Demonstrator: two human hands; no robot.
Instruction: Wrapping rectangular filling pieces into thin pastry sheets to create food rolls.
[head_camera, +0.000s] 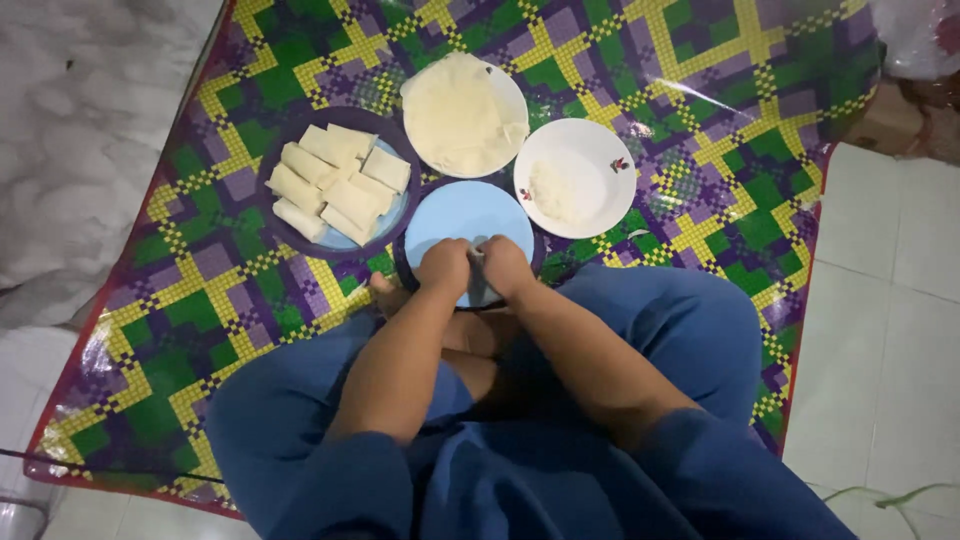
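Seated on a woven mat patterned in purple, green and yellow, spread over a pale tiled floor, legs in blue cloth folded near.

Left hand and right hand side by side, nearly touching, over the near edge of a light blue plate. Both curled inward, knuckles up. Between them a small dark grey object, gripped from either side; too small and hidden to name. Plate itself just beyond the knees, at the middle of the mat, its far part bare.

Far left of it, touching or nearly so, a dark purple plate stacked with pale rolled wrappers, laid close in rows. Straight beyond the blue plate, a white plate carrying a pile of thin flat pale wrapper sheets, one edge folded over. To the right, a white plate with a small flower print holding a little heap of whitish filling. All four plates clustered tight.

Far left, off the mat, crumpled grey-white cloth.
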